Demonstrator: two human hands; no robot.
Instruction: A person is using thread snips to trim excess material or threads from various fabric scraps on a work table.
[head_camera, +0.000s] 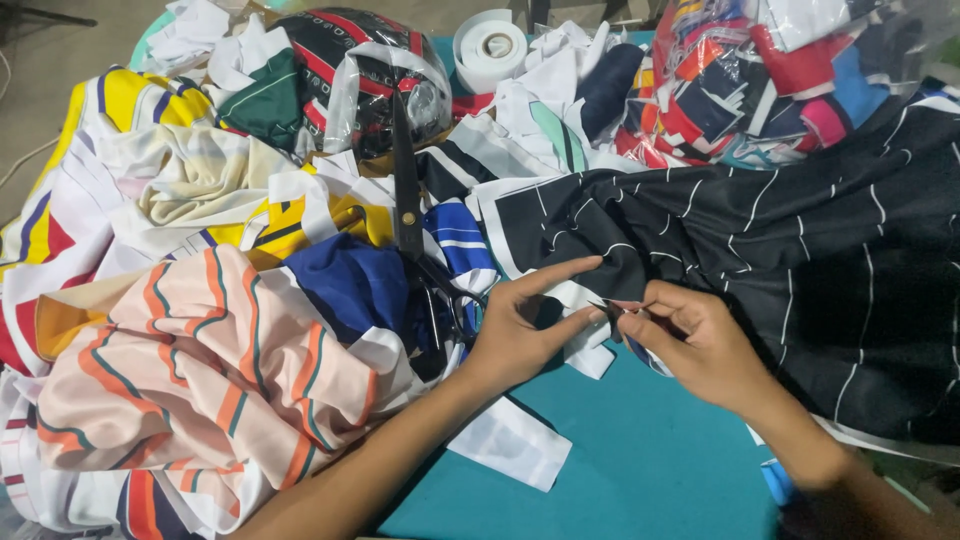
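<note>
A large black cloth with thin white stripes (800, 240) spreads over the right of the teal table (640, 460). My left hand (525, 325) presses on its near edge, index finger stretched out and thumb pinching a white-edged piece. My right hand (695, 340) is close beside it, fingers pinched on a small thin tool (618, 308) at the fabric edge; what the tool is, I cannot tell. Big black scissors (408, 200) lie on the fabric heap just left of my left hand.
A heap of coloured fabric pieces, peach-striped (210, 370), blue (355, 285) and yellow-white, fills the left. A roll of white tape (490, 45), a plastic bag with dark cloth (370, 70) and a bag of bright scraps (730, 90) stand at the back.
</note>
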